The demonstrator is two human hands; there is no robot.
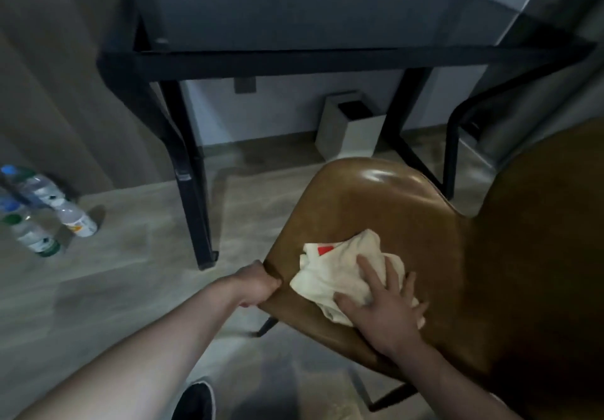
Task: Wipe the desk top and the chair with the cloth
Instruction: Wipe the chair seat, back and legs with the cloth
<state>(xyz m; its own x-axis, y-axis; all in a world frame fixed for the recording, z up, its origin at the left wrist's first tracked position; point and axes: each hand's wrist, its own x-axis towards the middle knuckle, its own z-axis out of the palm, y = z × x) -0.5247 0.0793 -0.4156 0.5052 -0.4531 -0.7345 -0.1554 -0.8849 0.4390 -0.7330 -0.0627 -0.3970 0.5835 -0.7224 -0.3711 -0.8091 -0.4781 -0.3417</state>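
The chair (376, 210) is being wiped at this moment, and the desk top (310, 24) is lying beyond it, toward 12 o'clock. The cloth (340, 272), white with a small red patch, is being pressed flat onto the brown seat by the right hand (384, 302), whose fingers are being held straight and spread across the fabric, not curled round it. The cloth is bunched under the palm, with most of its bulk spilling toward 10 o'clock from the hand.

The seat's near-left edge is being gripped by the left hand (258, 284), its fingers being curled round the rim, so the chair is judged to be steadied while the wiping is done. That hand is lying at 9 o'clock from the cloth, just beside it but apart from it.

The unwiped run of seat is judged to be stretching from the cloth toward 1 o'clock, up to the glossy front curve, and this is the seat's long axis as it is being seen here. The right hand is the one already on the cloth, so the next stroke is being best served by a push away along that line. The backrest (552, 256) is rising at 3 o'clock, close beside the right hand.
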